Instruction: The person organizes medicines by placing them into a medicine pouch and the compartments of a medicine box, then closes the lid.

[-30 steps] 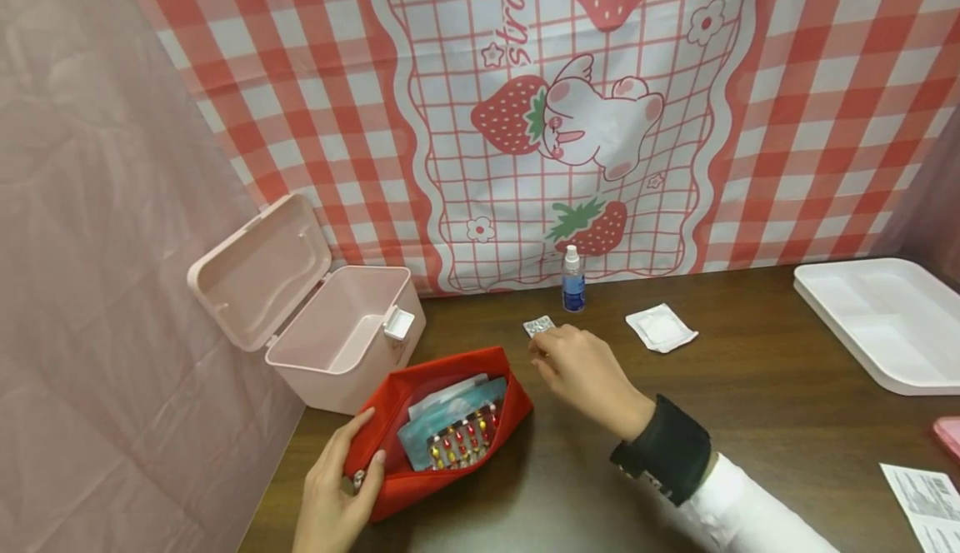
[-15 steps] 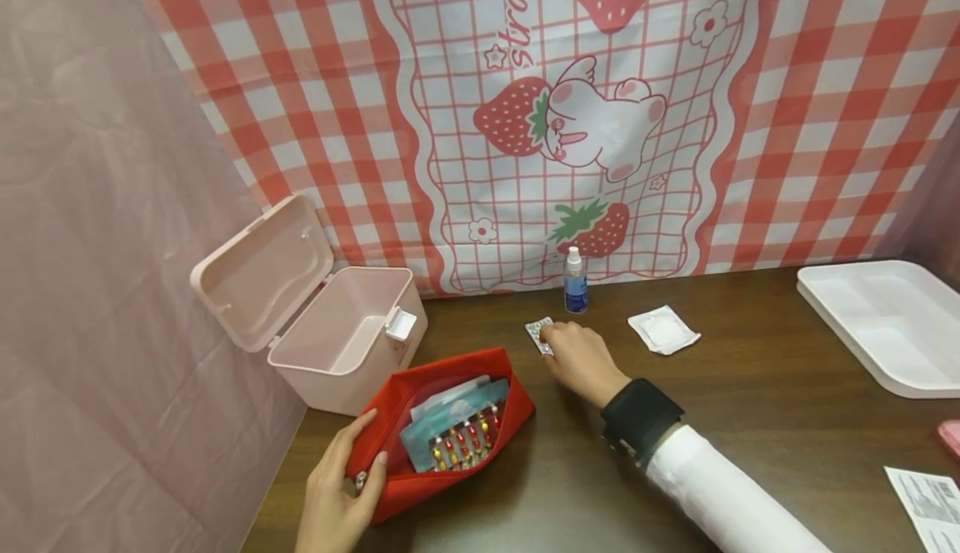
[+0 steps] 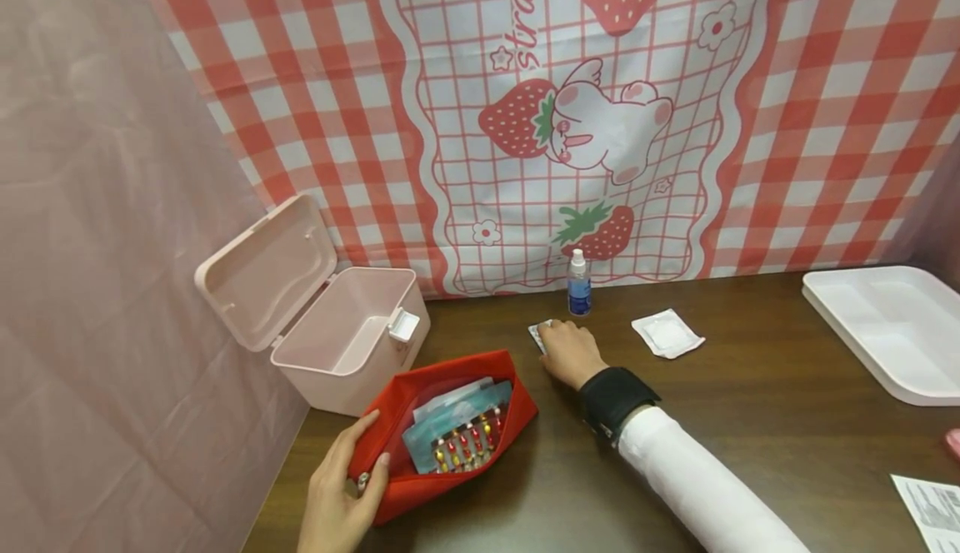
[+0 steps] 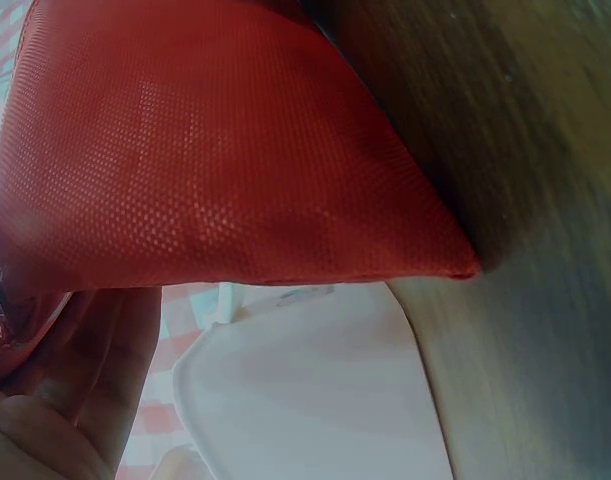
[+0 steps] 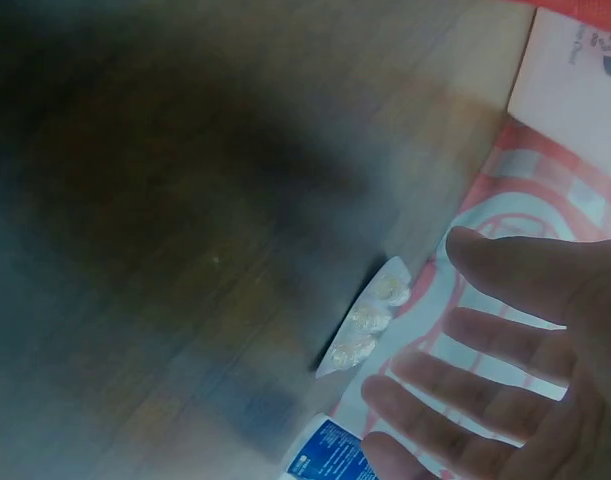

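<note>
A red zip pouch point(image 3: 450, 386) lies open on the dark wooden table, showing a blister card of red and yellow capsules point(image 3: 465, 445) and pale packets. My left hand point(image 3: 367, 453) grips the pouch's near left end, thumb on top; in the left wrist view its fingers point(image 4: 85, 370) lie under the red fabric point(image 4: 225, 150). My right hand point(image 3: 551, 341) lies over a small silver blister strip point(image 3: 536, 332) just in front of a blue bottle point(image 3: 578, 285). The right wrist view shows straight, spread fingers point(image 5: 505, 330) beside the strip point(image 5: 370, 320); contact is unclear.
An open pink lidded box point(image 3: 337, 320) stands at the left, behind the pouch. A white square packet point(image 3: 666, 333) lies right of the bottle. A white tray point(image 3: 885, 328) sits at the far right, with a printed paper point(image 3: 930, 503) near the front right corner.
My right hand has reached further forward and come down over the blister strip, covering most of it. My left hand and the pouch have stayed put.
</note>
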Available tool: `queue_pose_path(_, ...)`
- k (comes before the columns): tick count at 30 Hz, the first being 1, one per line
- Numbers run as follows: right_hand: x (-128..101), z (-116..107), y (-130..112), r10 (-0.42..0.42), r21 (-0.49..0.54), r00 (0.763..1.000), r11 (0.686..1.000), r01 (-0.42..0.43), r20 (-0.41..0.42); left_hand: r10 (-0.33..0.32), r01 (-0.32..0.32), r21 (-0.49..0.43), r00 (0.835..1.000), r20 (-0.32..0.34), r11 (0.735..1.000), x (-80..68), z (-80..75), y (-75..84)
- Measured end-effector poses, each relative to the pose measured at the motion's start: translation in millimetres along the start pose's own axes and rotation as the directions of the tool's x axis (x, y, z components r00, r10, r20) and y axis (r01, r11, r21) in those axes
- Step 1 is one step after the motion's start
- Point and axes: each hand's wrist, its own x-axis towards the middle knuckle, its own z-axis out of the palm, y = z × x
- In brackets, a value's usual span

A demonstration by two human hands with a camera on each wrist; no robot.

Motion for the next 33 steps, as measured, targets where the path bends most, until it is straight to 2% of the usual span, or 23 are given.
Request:
queue_pose_path(5,3,3,1,0.037,-0.028,0.999,0.999,-0.036,0.027,0.005,-0.005,-0.008,1.0,0.003,1.0,0.7,-0.5,0.9)
queue_pose_path(12,8,10,3,0.085,-0.007,0.993,0.996,-0.085,0.084,0.004,-0.004,-0.009,1.0,0.002,1.0,0.8,-1.1,1.6)
queue_pose_path(17,9,12,4,0.086,-0.014,0.99,0.996,-0.084,0.115,0.006,-0.006,-0.007,1.0,0.004,1.0,0.8,-0.9,1.8)
queue_pose_path(24,9,12,6,0.075,0.0,0.993,0.997,-0.076,0.092,0.001,-0.001,0.002,1.0,0.007,1.0,0.0,-0.9,1.3)
queue_pose_path(33,4,12,9,0.034,-0.004,0.999,0.999,-0.034,0.008,-0.007,0.007,-0.001,1.0,0.014,1.0,-0.2,-1.3,1.7)
